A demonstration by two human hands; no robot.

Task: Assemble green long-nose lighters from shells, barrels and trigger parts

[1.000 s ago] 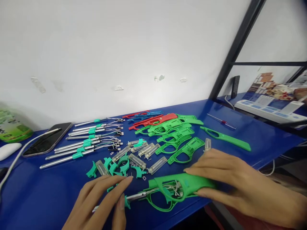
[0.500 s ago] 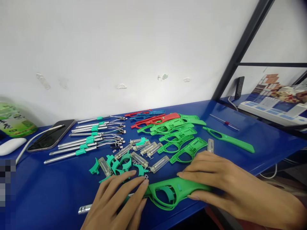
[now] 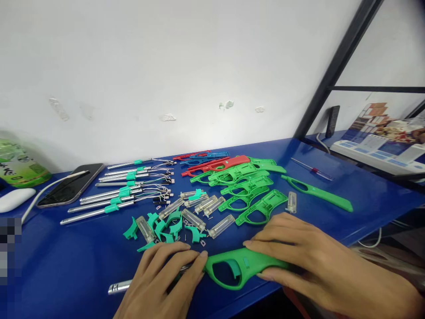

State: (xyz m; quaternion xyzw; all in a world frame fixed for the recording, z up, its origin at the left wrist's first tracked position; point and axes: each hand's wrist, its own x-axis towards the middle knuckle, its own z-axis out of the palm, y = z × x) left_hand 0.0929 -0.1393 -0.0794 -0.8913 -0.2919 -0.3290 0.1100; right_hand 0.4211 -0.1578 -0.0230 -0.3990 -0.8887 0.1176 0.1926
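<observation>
A green long-nosed lighter (image 3: 244, 261) lies across the front of the table between my hands. Its metal tube (image 3: 120, 287) sticks out at the left, and a teal trigger (image 3: 234, 268) shows inside the finger loop. My left hand (image 3: 162, 274) is closed around the front end by the tube, thumb and index finger at the casing; the palm side is hidden. At the other end, my right hand (image 3: 292, 252) grips the handle with the thumb below and fingers on top. Just beyond lie teal triggers (image 3: 175, 223) and clear fuel tanks (image 3: 222, 227).
Behind are green casing halves (image 3: 262, 208), red casings (image 3: 232, 164) and blue ones (image 3: 206, 157). Metal tubes with wires (image 3: 99, 212) lie left, near a phone (image 3: 71, 186). A screwdriver (image 3: 314, 169) and a casing half (image 3: 318, 195) are at the right.
The casing's two edges around the finger loop, apart before, now line up as one. The lighter is turned slightly; both hands keep their hold with barely any shift.
</observation>
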